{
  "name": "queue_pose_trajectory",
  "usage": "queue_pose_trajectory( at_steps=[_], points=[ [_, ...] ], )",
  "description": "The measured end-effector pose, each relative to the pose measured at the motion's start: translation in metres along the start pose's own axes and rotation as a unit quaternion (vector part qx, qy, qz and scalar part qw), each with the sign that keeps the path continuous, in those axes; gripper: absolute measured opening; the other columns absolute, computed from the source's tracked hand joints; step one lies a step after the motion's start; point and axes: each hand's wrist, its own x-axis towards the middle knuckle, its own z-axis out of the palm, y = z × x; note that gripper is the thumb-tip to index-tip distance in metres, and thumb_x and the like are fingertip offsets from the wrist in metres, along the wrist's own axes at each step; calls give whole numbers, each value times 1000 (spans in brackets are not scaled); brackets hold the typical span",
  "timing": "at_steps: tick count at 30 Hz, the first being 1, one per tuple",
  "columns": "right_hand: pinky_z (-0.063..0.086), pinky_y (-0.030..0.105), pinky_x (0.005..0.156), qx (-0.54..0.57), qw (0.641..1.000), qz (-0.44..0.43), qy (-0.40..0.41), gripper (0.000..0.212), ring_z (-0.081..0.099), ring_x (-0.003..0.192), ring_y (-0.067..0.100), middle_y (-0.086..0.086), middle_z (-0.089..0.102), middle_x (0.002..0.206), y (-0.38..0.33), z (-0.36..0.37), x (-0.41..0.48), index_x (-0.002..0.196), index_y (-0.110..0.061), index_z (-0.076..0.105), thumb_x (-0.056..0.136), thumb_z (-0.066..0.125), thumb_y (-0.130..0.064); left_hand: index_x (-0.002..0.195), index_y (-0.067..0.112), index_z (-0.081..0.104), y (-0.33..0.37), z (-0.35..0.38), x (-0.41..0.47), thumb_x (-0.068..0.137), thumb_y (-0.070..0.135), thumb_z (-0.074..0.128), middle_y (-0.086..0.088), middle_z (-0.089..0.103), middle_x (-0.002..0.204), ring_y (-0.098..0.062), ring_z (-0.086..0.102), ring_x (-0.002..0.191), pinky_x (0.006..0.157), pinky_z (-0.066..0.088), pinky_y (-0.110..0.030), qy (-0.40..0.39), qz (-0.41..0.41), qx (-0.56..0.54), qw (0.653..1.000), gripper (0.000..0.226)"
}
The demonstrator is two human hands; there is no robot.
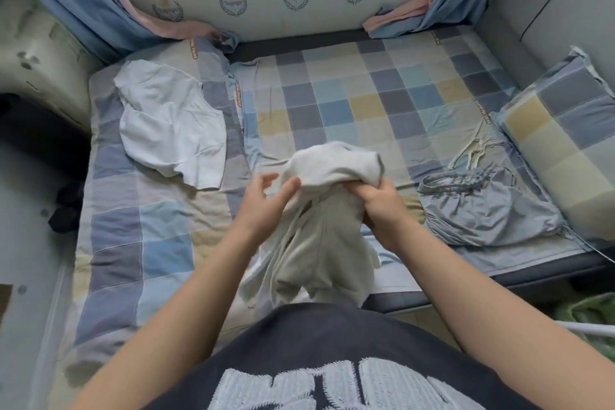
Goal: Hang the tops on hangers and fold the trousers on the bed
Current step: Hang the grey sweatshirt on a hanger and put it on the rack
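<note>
A light grey-beige garment (319, 243) with drawstrings hangs bunched over the near edge of the bed. My right hand (379, 201) grips its upper part from the right. My left hand (266, 196) pinches the cloth at the left of the bunch, fingers curled on the fabric. A white top (169, 123) lies crumpled on the bed at the left. A blue-grey garment (486, 206) with a gathered waistband and cords lies on the bed at the right. No hanger is in view.
The bed carries a checked sheet (349, 93) in blue, grey and yellow. A checked pillow (559, 136) leans at the right. Blue and pink curtains (100, 3) hang at both far corners. Dark items (66, 206) lie on the floor at the left.
</note>
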Motion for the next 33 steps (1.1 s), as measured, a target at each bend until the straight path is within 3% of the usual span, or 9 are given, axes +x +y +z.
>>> queue_pose_trajectory(
  at_steps=[3, 6, 11, 17, 20, 24, 27, 30, 33],
  points=[
    [58, 30, 65, 92, 995, 2, 31, 12, 74, 84, 19, 6, 76, 95, -12, -3, -5, 105, -10, 71, 96, 63, -10, 128, 17, 54, -25, 16, 0, 59, 88, 59, -7, 56, 135, -24, 55, 125, 109, 44, -47, 65, -89, 22, 994, 100],
    [60, 35, 76, 159, 987, 21, 31, 31, 72, 100, 26, 14, 73, 114, -19, -7, -12, 123, -2, 67, 97, 62, -19, 90, 12, 61, -31, 21, 0, 69, 82, 66, -7, 65, 97, -22, 64, 84, 82, 54, -35, 12, -181, 8, 983, 73],
    [61, 35, 77, 220, 972, 79, -23, 31, 73, 98, 26, 15, 74, 110, -15, -10, -26, 107, -6, 76, 102, 52, -24, 130, 24, 59, -13, 22, 7, 78, 80, 61, -8, 65, 124, -26, 72, 94, 82, 59, -41, -159, -291, -130, 935, 77],
    [50, 48, 102, 261, 954, 146, -32, 37, 64, 118, 35, 21, 67, 126, 8, -21, -34, 126, 0, 64, 96, 49, -13, 110, 13, 64, 7, 42, 20, 94, 12, 61, -10, 64, 99, -22, 65, 80, 70, 58, -35, -135, -309, -262, 904, 16],
    [45, 51, 108, 251, 952, 173, -36, 42, 59, 125, 38, 24, 64, 130, 15, -34, -33, 130, 4, 61, 93, 49, -13, 95, 11, 64, 2, 51, 18, 89, -6, 47, -6, 62, 73, -15, 58, 60, 56, 53, -26, -99, -293, -295, 904, 24],
    [48, 55, 103, 147, 955, 257, -35, 42, 62, 116, 38, 23, 65, 129, 41, -42, -34, 130, -1, 61, 98, 52, -26, 103, 2, 65, -2, 47, 25, 87, -7, 46, -11, 67, 82, -18, 66, 69, 71, 54, -29, -46, -210, -402, 890, 26],
    [58, 47, 82, -123, 937, 326, -23, 51, 67, 101, 29, 11, 70, 114, 57, -48, -36, 114, -6, 65, 96, 56, -52, 121, 2, 58, 1, 40, 25, 81, -9, 43, -17, 65, 107, -26, 67, 95, 87, 56, -37, -78, -151, -430, 887, 45],
    [60, 47, 75, -304, 929, 207, 30, 47, 64, 85, 21, 5, 67, 97, 64, -48, -30, 97, -5, 64, 93, 62, -52, 121, 2, 59, 6, 40, 12, 82, -16, 32, -21, 63, 115, -36, 62, 107, 102, 47, -49, -104, -122, -410, 898, 50],
    [55, 47, 91, -300, 948, 86, 58, 52, 58, 96, 14, -5, 59, 108, 53, -36, -20, 124, -16, 53, 91, 63, -54, 119, 0, 59, 11, 39, -2, 81, -17, 25, -27, 61, 119, -44, 58, 113, 110, 41, -55, -111, -117, -401, 902, 54]
  ],
)
